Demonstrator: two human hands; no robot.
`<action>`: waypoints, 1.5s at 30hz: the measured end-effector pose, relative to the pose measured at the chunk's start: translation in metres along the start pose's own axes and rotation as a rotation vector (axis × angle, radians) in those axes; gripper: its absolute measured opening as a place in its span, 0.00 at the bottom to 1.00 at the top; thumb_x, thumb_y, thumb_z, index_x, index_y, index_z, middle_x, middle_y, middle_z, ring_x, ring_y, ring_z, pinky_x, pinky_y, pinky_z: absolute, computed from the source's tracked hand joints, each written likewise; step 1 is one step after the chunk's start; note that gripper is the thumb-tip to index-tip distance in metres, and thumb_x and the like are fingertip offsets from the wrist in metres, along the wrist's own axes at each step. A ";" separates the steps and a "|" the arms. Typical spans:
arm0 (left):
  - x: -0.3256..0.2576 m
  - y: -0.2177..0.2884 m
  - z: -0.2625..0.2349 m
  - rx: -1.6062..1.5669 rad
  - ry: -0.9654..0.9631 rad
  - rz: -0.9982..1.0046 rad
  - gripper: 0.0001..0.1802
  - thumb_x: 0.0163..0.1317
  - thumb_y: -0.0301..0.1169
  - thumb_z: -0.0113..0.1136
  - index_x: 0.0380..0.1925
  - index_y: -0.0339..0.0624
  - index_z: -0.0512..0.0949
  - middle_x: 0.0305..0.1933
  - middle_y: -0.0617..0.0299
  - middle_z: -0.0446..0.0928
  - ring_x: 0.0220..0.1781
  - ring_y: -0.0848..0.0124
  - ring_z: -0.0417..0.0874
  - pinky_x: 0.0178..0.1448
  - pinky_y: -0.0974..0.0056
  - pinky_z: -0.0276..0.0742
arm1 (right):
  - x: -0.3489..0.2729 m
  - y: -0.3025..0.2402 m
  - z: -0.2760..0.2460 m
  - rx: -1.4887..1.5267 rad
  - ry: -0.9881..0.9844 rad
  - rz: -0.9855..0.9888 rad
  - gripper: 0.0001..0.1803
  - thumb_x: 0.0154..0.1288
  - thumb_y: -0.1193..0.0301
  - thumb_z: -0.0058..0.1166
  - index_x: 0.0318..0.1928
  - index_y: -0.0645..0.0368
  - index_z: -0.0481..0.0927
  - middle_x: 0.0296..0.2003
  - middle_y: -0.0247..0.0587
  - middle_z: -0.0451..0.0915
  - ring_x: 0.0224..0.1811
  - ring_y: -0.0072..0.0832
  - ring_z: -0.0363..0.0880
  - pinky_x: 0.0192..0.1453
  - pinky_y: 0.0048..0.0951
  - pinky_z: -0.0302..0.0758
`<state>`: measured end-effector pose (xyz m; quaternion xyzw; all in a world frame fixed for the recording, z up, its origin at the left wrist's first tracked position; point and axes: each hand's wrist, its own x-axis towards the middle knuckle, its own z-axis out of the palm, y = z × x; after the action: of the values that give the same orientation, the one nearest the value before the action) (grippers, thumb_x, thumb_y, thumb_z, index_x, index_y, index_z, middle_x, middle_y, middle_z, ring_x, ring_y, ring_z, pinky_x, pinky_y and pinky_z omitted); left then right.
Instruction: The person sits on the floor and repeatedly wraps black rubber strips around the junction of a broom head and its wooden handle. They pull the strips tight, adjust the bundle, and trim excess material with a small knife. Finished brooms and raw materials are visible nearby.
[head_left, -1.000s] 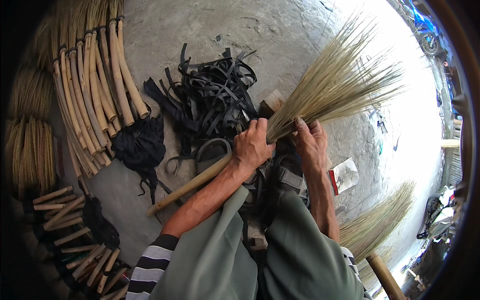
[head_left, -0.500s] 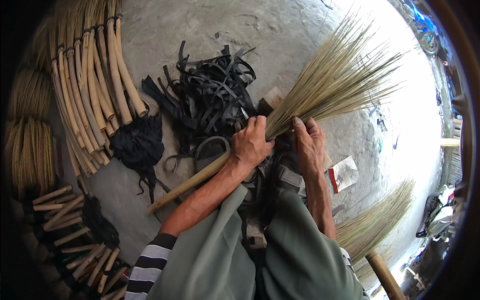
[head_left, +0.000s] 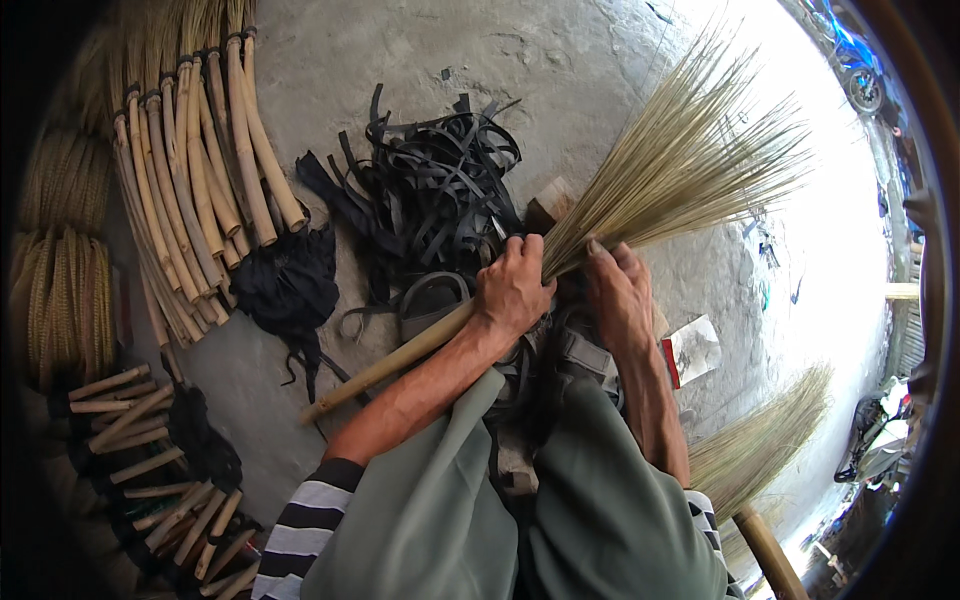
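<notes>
A grass broom (head_left: 685, 150) lies slantwise before me, its straw fanned out toward the far right. My left hand (head_left: 514, 285) is closed round the neck of the broom, where the straw meets the stick. From under that hand the bamboo handle (head_left: 385, 373) runs down to the left past my forearm. My right hand (head_left: 622, 290) pinches the near edge of the straw between thumb and fingers, just right of the neck. The binding point is hidden by my left hand.
Black rubber strips (head_left: 440, 180) lie heaped beyond my left hand. Brooms with bamboo handles (head_left: 205, 170) are stacked at the far left, above a bundle of short sticks (head_left: 150, 460). Another broom (head_left: 765, 440) lies at the right. A white-and-red packet (head_left: 692, 350) is on the floor.
The view has shifted slightly, so everything appears a little further right. Both hands keep the same hold on the broom.
</notes>
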<state>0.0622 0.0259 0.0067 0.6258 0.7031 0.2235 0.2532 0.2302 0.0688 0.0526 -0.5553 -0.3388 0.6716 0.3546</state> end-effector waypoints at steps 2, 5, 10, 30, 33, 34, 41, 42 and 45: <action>0.001 -0.001 0.000 -0.019 -0.023 0.003 0.32 0.62 0.36 0.84 0.56 0.43 0.70 0.53 0.43 0.82 0.51 0.36 0.92 0.50 0.37 0.92 | -0.002 0.009 -0.004 0.035 0.030 -0.069 0.14 0.88 0.59 0.63 0.54 0.56 0.88 0.31 0.20 0.81 0.26 0.10 0.69 0.29 0.21 0.64; 0.001 -0.002 -0.003 -0.050 -0.038 -0.016 0.34 0.62 0.39 0.84 0.60 0.43 0.72 0.54 0.45 0.84 0.52 0.36 0.92 0.52 0.37 0.90 | -0.003 0.019 -0.003 -0.094 0.080 -0.173 0.16 0.90 0.58 0.61 0.59 0.59 0.88 0.34 0.22 0.81 0.30 0.12 0.72 0.32 0.21 0.67; 0.007 -0.006 -0.011 -0.186 -0.010 0.003 0.33 0.62 0.42 0.85 0.61 0.42 0.78 0.54 0.48 0.86 0.56 0.39 0.91 0.60 0.38 0.87 | -0.014 0.012 -0.011 -0.334 0.241 -0.315 0.18 0.90 0.61 0.60 0.60 0.64 0.88 0.41 0.32 0.87 0.42 0.20 0.80 0.49 0.28 0.79; -0.011 -0.009 -0.031 -0.228 -0.214 -0.027 0.42 0.61 0.45 0.86 0.69 0.41 0.74 0.55 0.41 0.89 0.58 0.39 0.92 0.61 0.42 0.87 | -0.050 0.088 -0.035 -0.588 0.040 0.004 0.16 0.84 0.63 0.62 0.58 0.64 0.88 0.48 0.54 0.93 0.51 0.42 0.93 0.59 0.40 0.85; -0.020 -0.013 -0.039 -0.201 -0.272 -0.073 0.43 0.61 0.46 0.87 0.69 0.40 0.75 0.56 0.42 0.90 0.58 0.40 0.93 0.62 0.42 0.87 | -0.051 0.098 -0.032 -0.632 0.048 -0.042 0.17 0.82 0.63 0.62 0.59 0.62 0.88 0.49 0.58 0.92 0.52 0.51 0.93 0.58 0.43 0.85; -0.021 -0.014 -0.041 -0.199 -0.278 -0.076 0.43 0.61 0.47 0.87 0.69 0.40 0.76 0.56 0.42 0.90 0.59 0.40 0.93 0.63 0.43 0.87 | -0.051 0.100 -0.032 -0.658 0.050 -0.058 0.16 0.82 0.63 0.62 0.59 0.62 0.88 0.49 0.59 0.92 0.52 0.53 0.93 0.58 0.44 0.85; 0.001 -0.003 -0.023 -0.282 -0.266 -0.019 0.47 0.62 0.49 0.86 0.74 0.42 0.73 0.62 0.43 0.89 0.63 0.39 0.92 0.66 0.43 0.87 | -0.051 0.110 -0.032 -0.847 0.082 -0.086 0.14 0.81 0.66 0.61 0.59 0.60 0.87 0.47 0.58 0.90 0.51 0.51 0.93 0.56 0.45 0.85; 0.000 -0.003 -0.023 -0.270 -0.257 -0.028 0.46 0.62 0.48 0.86 0.74 0.42 0.73 0.62 0.43 0.89 0.63 0.39 0.92 0.66 0.42 0.87 | -0.052 0.112 -0.032 -0.805 0.087 -0.109 0.14 0.81 0.67 0.62 0.59 0.59 0.87 0.46 0.57 0.90 0.51 0.50 0.93 0.56 0.44 0.85; -0.008 -0.004 -0.028 -0.224 -0.171 -0.027 0.44 0.61 0.47 0.86 0.70 0.43 0.74 0.60 0.44 0.89 0.61 0.39 0.92 0.63 0.41 0.88 | -0.051 0.120 -0.033 -0.731 0.099 -0.195 0.13 0.80 0.69 0.62 0.60 0.58 0.88 0.46 0.55 0.90 0.51 0.47 0.93 0.57 0.43 0.85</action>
<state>0.0414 0.0177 0.0265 0.6009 0.6579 0.2429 0.3835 0.2576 -0.0347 -0.0291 -0.6422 -0.5898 0.4416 0.2115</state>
